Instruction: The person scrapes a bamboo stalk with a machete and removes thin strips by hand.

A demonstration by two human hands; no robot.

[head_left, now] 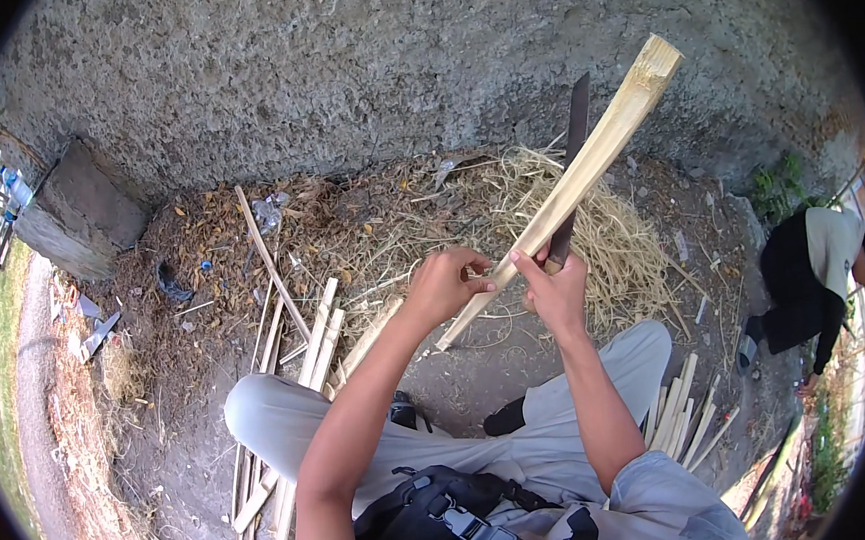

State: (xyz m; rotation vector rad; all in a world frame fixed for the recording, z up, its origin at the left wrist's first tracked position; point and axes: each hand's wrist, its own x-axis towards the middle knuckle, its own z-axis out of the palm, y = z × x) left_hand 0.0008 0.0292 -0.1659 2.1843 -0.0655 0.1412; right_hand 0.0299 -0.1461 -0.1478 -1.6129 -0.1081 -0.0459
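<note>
A long pale bamboo piece (595, 158) slants in front of me, its thick cut end up at the right and its thin end low near the ground. My right hand (558, 293) is closed round the handle of a dark-bladed machete (578, 119), with the thumb pressed on the bamboo. The blade points up and lies partly hidden behind the piece. My left hand (447, 291) is beside the bamboo's lower part, fingers curled, with a gap between thumb and forefinger. Its thumb tip is at the bamboo's edge; whether it touches I cannot tell.
Split bamboo strips (323, 333) lie by my left knee, and more strips (679, 418) by my right. A heap of shavings (621, 247) sits before the rough wall (339, 76). At the left stands a concrete block (87, 209); at the right another person (809, 274) bends down.
</note>
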